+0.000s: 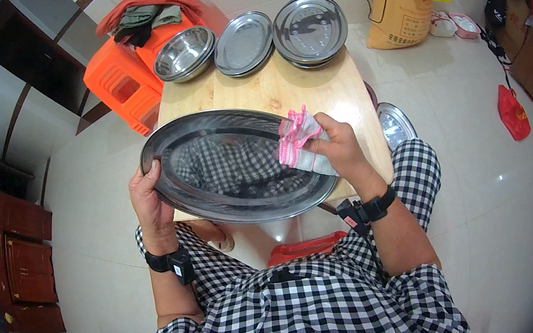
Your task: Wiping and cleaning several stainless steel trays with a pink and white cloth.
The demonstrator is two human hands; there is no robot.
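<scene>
My left hand point(152, 195) grips the left end of an oval stainless steel platter point(225, 165), thumb on its rim. The platter is tilted over the near edge of a light wooden table point(279, 87) and mirrors checked cloth. In my right hand point(335, 143) is a white cloth with pink edging point(301, 143), pinched between thumb and fingers and lying against the platter's upper right rim. Beyond the platter, on the table's far side, stand stacked steel bowls point(185, 54), a stack of oval steel plates point(244, 44) and a stack of round steel plates point(310, 29).
Orange plastic stools point(120, 86) with folded clothes point(137, 23) adjoin the table's left side. A round perforated steel plate point(396, 126) sits low past its right edge. A red plastic stool point(306, 248) is below me. A yellow sack point(400, 17) stands on the floor beyond.
</scene>
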